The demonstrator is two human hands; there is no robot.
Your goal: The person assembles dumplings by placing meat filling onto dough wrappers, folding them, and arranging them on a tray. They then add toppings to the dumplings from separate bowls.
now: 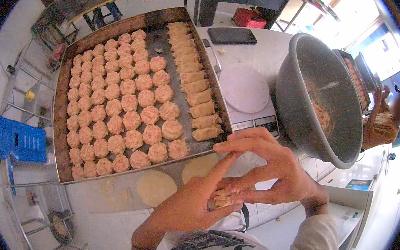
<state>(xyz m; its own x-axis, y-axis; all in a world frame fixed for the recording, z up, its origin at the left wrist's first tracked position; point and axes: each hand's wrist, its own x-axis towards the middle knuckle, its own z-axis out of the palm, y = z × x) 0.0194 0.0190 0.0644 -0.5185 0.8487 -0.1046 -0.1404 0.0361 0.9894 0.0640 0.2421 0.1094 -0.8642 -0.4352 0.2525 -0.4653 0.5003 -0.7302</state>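
A small filled dumpling (222, 199) is between my two hands, in front of my chest. My left hand (186, 204) is curled around it from the left, with the fingers partly hidden. From the right, the fingers of my right hand (271, 168) bend over it and press at its top and side. Beyond my hands lies a large metal tray (136, 164) with rows of round, open-topped dumplings (129, 103) and a column of folded dumplings (196, 86) along its right side. Flat round wrappers (156, 189) lie on the table between the tray and my left hand.
A round white kitchen scale (243, 88) stands right of the tray, with a black phone (232, 35) behind it. A big grey bowl (291, 66) tilts at the right, with some filling (320, 116) inside. Another person (381, 120) is at the far right near a second tray (353, 76).
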